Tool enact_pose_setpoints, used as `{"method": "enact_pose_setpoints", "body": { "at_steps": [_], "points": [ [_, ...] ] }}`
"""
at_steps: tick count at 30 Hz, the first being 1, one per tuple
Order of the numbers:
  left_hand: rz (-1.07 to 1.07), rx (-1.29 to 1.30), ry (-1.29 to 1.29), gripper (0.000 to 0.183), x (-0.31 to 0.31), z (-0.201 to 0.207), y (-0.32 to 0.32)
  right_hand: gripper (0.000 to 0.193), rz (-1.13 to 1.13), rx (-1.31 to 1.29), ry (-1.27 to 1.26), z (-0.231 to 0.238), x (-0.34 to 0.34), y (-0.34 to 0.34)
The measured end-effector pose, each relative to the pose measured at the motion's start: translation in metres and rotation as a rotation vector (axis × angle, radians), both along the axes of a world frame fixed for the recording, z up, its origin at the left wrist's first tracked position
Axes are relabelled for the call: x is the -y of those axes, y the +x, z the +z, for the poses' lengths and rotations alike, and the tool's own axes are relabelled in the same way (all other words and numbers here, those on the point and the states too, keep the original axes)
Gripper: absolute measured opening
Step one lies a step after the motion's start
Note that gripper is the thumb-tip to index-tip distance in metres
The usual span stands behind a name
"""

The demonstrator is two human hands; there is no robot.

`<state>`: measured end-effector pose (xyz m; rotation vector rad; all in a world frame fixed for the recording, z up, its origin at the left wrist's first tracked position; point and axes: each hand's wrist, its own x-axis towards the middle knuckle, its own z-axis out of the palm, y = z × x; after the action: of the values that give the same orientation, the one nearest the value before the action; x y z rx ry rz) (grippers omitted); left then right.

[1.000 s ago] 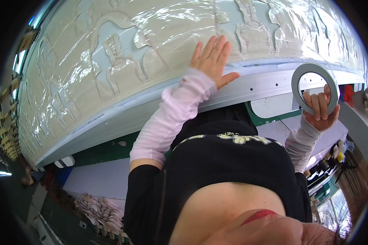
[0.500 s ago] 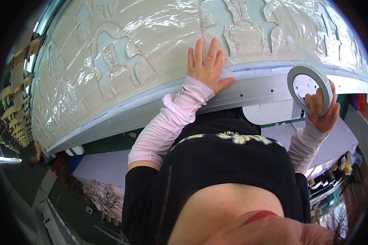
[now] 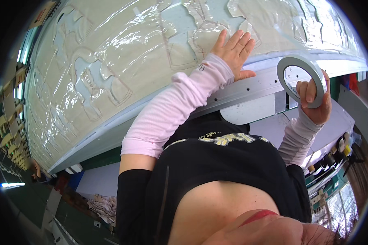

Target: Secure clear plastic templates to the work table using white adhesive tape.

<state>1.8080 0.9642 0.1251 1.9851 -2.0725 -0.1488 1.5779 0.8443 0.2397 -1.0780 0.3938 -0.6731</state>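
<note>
Right hand (image 3: 319, 109) is closed on a grey tape roll (image 3: 297, 61), fingers passed through the ring. Roll is held up at the right, over the near edge, with a metal table rail (image 3: 270, 83) partly seen through its hole. Forearms are covered by pale pink sleeves (image 3: 163, 114), worn with a black top (image 3: 212, 163). Just past the rail, right of middle, the left hand (image 3: 233, 56) is laid palm down, fingers spread and pointed to the far side, thumb held out to the right. Beneath it, clear film (image 3: 151, 53) is spread, wrinkled and shiny, over a pale beige sheet (image 3: 114, 53). Shapes are cut in the sheet, light blue gaps (image 3: 81, 67) exposed between pieces. Far right, more cut shapes (image 3: 315, 20) are partly hidden by glare.
</note>
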Motion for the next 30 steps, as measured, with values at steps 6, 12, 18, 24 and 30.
{"method": "enact_pose_setpoints", "body": {
  "at_steps": [6,12,18,24,30],
  "points": [
    [-0.047,0.140,0.051,0.090,0.014,-0.013,-0.010,0.063,-0.093,-0.168,-0.077,0.000,0.019,-0.015],
    [0.043,0.034,-0.074,0.088,0.009,-0.011,-0.011,0.058,-0.034,-0.065,-0.054,-0.009,0.031,-0.012],
    [0.022,-0.119,-0.143,0.092,-0.005,-0.024,-0.019,0.058,0.032,-0.025,-0.037,-0.014,0.034,0.001],
    [-0.164,-0.273,-0.110,0.089,-0.046,-0.012,-0.028,0.062,0.096,-0.113,-0.051,-0.006,0.027,0.022],
    [-0.114,-0.454,-0.311,0.053,-0.100,0.003,-0.004,0.073,0.191,-0.265,-0.135,0.008,0.012,0.051]
  ]
}}
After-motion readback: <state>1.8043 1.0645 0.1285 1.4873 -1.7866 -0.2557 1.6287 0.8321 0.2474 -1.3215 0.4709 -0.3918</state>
